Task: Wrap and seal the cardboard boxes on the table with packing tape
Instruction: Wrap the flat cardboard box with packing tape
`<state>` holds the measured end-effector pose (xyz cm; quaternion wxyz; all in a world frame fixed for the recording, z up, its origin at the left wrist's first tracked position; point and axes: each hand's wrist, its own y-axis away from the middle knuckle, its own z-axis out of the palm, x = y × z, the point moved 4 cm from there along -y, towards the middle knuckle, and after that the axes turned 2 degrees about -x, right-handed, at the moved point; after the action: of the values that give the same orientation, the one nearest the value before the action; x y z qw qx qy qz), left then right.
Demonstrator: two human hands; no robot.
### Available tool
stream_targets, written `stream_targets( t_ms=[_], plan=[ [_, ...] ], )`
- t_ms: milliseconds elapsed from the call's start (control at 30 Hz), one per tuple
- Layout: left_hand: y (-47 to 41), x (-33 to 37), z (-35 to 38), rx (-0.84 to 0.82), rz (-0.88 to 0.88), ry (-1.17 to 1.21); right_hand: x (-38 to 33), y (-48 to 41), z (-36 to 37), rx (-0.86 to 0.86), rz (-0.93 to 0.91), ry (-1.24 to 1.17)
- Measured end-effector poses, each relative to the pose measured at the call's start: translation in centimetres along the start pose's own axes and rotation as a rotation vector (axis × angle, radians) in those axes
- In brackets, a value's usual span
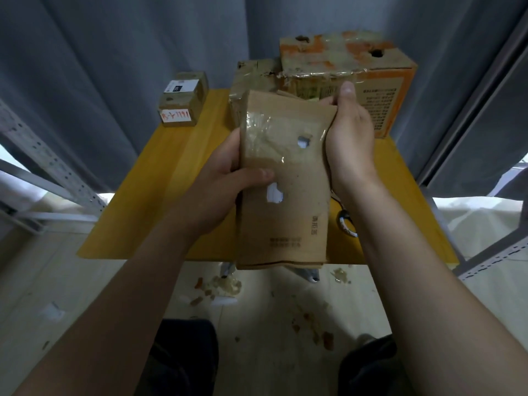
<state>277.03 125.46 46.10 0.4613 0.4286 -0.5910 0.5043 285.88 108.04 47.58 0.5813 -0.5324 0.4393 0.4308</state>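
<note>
Between both hands, above the yellow table, hangs a flattened cardboard box, patched with tape. The left hand grasps its left edge, thumb across the face; the right hand clasps its upper right edge. Just beyond the right hand sits an orange box; farther beyond the left, two small stacked boxes

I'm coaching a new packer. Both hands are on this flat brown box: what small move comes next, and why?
Probably lower the flat brown box onto the yellow table. The left hand and right hand both grip its sides, so neither can reach what looks like a tape roll under the right wrist.
</note>
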Motion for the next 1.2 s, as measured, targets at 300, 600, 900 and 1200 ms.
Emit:
stream_targets(
  t_ms=[300,600,900,1200],
  plan=[
    [-0.3,0.2,-5.9,0.08,-0.121,-0.237,0.0,1.3,1.5,-0.448,0.002,0.03],
    [-1.0,-3.3,-5.0,-0.042,-0.348,-0.895,4.0,2.5,2.7,-0.524,0.588,0.245],
    [-0.9,-5.8,-3.6,-0.283,-0.485,-1.236,3.9,-0.5,-1.0,-0.271,0.012,1.113],
    [-0.5,-5.2,-3.3,-0.382,-0.402,-1.176,6.2,-1.9,-1.3,-0.359,0.022,1.145]
  ],
)
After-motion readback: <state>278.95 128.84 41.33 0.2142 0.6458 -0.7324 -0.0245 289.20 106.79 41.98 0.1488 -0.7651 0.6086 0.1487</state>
